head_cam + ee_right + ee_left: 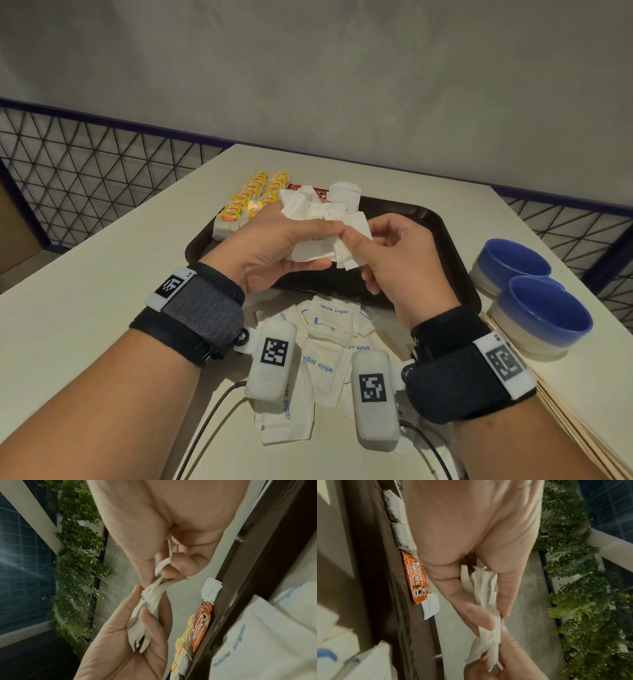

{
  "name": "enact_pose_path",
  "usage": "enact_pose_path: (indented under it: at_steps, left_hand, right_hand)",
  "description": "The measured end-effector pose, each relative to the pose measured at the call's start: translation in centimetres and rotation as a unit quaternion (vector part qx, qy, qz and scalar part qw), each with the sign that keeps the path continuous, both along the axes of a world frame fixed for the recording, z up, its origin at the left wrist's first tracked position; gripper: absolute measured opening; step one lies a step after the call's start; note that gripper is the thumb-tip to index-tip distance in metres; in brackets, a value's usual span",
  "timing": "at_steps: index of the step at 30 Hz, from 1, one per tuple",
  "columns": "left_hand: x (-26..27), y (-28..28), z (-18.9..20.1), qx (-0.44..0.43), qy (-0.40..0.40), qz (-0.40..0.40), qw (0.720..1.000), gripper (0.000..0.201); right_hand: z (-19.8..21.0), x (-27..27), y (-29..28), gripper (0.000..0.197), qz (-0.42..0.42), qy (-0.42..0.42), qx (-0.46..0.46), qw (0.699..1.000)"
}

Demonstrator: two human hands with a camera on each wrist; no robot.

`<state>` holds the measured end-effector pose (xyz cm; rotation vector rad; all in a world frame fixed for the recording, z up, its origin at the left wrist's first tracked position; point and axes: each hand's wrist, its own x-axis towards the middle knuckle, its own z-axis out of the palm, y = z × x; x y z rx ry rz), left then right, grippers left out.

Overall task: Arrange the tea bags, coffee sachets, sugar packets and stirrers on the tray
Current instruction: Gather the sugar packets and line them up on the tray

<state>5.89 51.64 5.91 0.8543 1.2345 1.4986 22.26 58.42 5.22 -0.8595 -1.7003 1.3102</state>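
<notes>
Head view | sugar packets [310,219] pinched between both hands' fingers [329,224]

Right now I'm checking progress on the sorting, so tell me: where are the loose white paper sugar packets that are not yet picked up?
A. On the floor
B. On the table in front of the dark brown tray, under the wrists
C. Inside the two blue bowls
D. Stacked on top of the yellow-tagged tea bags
B: the loose white paper sugar packets lie on the table near the dark brown tray, while both hands hold another bunch.
</notes>
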Motion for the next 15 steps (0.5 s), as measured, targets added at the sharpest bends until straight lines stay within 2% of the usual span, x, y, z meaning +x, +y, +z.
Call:
enact_pose_path:
  at_steps: [4,8,15]
  left_hand:
    - [-0.11,0.08,0.04,0.001,-0.010,0.017,1.000,0.040]
    - [-0.18,0.13,0.09,0.000,-0.021,0.024,0.999,0.036]
    - [-0.26,0.27,0.12,-0.009,-0.028,0.060,0.998,0.042]
  right_hand:
    - [0.00,-0.03,0.20,0.026,-0.005,-0.037,-0.063,0.997]
    - [0.20,0.08,0.14,0.024,0.050,0.021,-0.179,0.982]
    - [-0.07,0.03,-0.09,0.025,0.037,0.024,-0.122,0.991]
